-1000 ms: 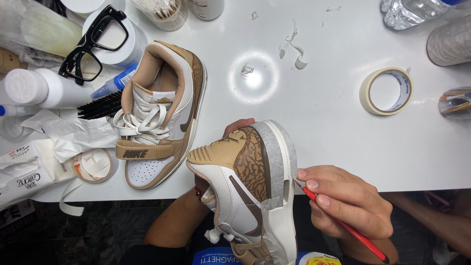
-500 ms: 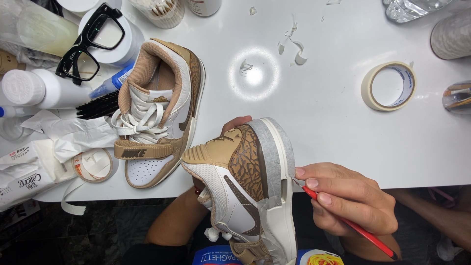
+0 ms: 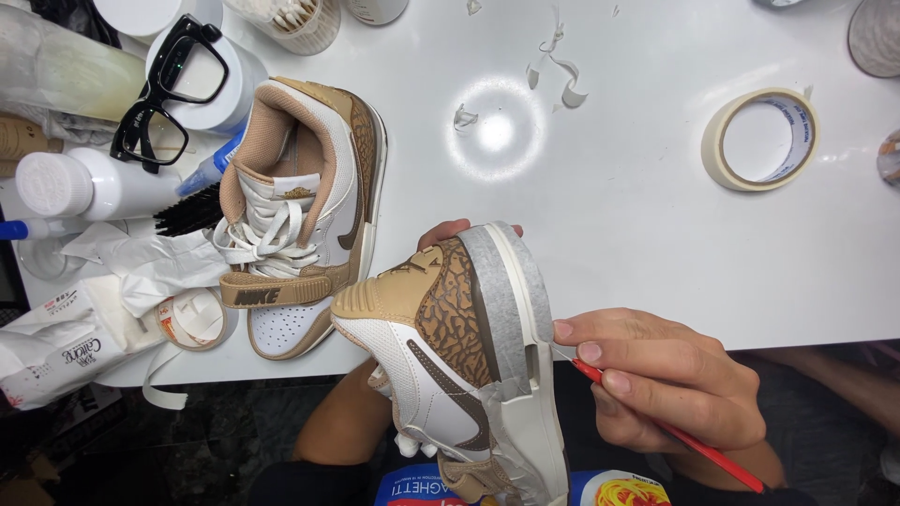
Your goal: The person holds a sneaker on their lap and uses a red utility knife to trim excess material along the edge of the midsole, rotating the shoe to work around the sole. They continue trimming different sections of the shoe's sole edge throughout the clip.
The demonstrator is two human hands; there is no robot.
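Head view, left to right: second sneaker (image 3: pixel 300 215) laid on white table (image 3: pixel 656 234); masked sneaker (image 3: pixel 459 356) gripped from inside by left hand (image 3: pixel 450 234), fingers mostly hidden; red-handled tool (image 3: pixel 675 431) pinched in right hand (image 3: pixel 666 375), tip at taped midsole. Light, steady strokes along tape edge advised.

Smooth white leather and crackle-printed tan panel on held shoe (image 3: pixel 450 365), matt paper tape over its rubber sole. Glossy white table (image 3: pixel 656 215) glaring under lamp. Papery tape roll (image 3: pixel 761 139); shiny black plastic glasses (image 3: pixel 173 94).
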